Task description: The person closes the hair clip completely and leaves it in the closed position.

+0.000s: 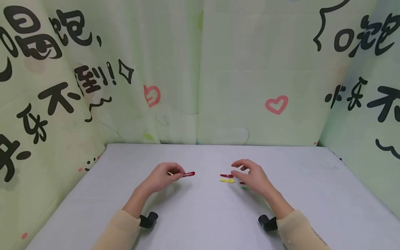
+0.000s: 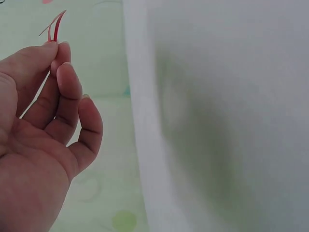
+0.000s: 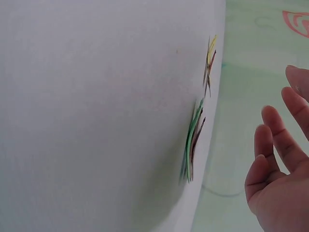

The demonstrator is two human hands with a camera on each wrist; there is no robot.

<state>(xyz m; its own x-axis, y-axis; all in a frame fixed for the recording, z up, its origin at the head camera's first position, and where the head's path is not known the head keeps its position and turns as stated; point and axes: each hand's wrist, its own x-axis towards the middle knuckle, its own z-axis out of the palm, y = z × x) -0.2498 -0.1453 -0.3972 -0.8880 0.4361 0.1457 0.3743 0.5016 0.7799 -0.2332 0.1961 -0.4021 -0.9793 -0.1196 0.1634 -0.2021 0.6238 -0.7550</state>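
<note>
Red clip: a small red hair clip (image 1: 189, 174), pinched at one end by the left hand (image 1: 162, 177); it sticks out level toward the loose clips, held just above the tabletop (image 1: 200, 215); in the left wrist view its two thin leaves (image 2: 54, 26) stand slightly apart past the fingertips (image 2: 57, 48)

Left hand: thumb and forefinger closed on the clip's end; the other fingers loosely curled and holding nothing

Right hand: the right hand (image 1: 251, 175) hovers over the loose clips, fingers relaxed and spread, gripping nothing; whether a fingertip touches one I cannot tell

Loose clips: a yellow clip (image 1: 227, 180) lies flat on the tabletop, well to the right of the red clip; a second red clip (image 1: 226, 175) just behind it; a green clip (image 1: 244, 188) and another reddish one lie partly under the right hand

Handling: judged very light, thin and stiff, likely springy metal with a smooth painted face, so it may slip or snap shut; a pinch across the flat faces near one end looks surest; lying flat, the loose ones probably need a fingernail under an edge
</note>
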